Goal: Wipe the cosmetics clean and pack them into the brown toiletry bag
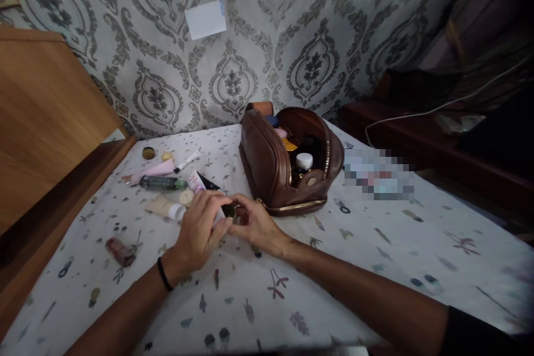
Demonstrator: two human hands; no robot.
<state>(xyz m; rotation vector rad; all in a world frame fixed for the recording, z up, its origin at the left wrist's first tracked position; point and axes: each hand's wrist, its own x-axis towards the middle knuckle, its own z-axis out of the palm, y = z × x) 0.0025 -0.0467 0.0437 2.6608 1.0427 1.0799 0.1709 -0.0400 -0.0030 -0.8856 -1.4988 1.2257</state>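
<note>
My left hand (202, 225), with a black band at its wrist, curls around a small dark item (228, 210). The fingers of my right hand (258, 229) close on the item's other side, so both hands meet on it. Most of it is hidden, and its kind does not show. Just beyond my hands stands a brown cosmetic bag (261, 158), unzipped, with a white-capped bottle (304, 161) inside. Beside my left hand lie a beige tube (161, 206) with a white cap, a round cream-coloured piece (186, 197) and a dark green bottle (161, 182).
Farther left are a pink tube (152, 171), a small white tube (187, 161), a dark round lid (148, 153) and a reddish small container (120, 250). A wooden panel (50, 122) borders the left side. A pixelated patch covers something right of the bag.
</note>
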